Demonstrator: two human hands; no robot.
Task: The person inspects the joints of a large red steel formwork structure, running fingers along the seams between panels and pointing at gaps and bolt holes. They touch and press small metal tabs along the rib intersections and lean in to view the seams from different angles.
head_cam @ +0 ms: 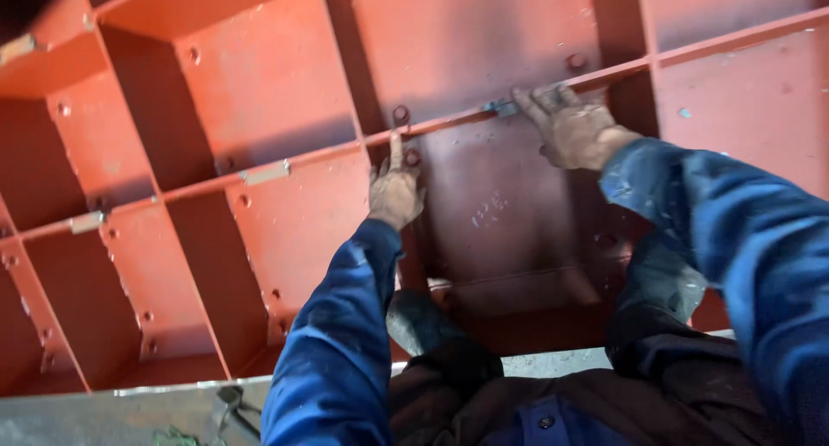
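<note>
The red steel formwork panel (285,92) fills nearly the whole frame, its face split by ribs into boxed compartments dotted with bolt holes. Nearest, along the bottom edge, are the person's dark trousers and blue jacket front, with a grey strip of floor (86,416) at lower left and some small metal piece (233,407) lying on it, too blurred to make out. Both blue sleeves rise from there toward the panel. The left hand (395,191), just left of centre, is mostly curled, its forefinger stretched straight up so the tip touches the long horizontal rib (302,157) beside a bolt hole; it grips nothing that I can see. Further up, right of centre, the right hand (570,126) lies spread and open, its fingertips pressing on a small grey metal clip (503,108) sitting on that same rib. Two similar clips (266,171) sit along the rib to the left, well apart.
</note>
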